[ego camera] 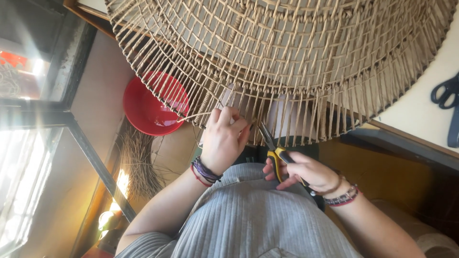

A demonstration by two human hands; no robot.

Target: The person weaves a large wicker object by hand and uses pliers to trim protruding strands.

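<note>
Closest in, the right hand (308, 173) is wrapped around the yellow-and-black handles of a pair of pliers (273, 149), grip closed firm on them, the metal nose pointing up and left toward the loose strands. Just beside it, the left hand (224, 138) has its grip pinched shut on a single pale strand (196, 115) that runs out leftward from the fingers, right at the lower edge of the woven basket (287, 52). Both wrists carry beaded bracelets, and a grey ribbed top fills the bottom of the view. The basket is big and round, an open weave of tan fibre, its unfinished strands hanging down like a fringe over both hands; the pliers' tip sits among those strand ends, just right of the left fingers. Behind the fringe to the left, a red bowl (148, 112) sits on the floor, with a bundle of dry fibre (138, 162) lying below it. Far right, dark scissors (447, 102) rest on the pale desk (416, 114). Far left, bright light pours through a dark-framed window (28, 157).
</note>
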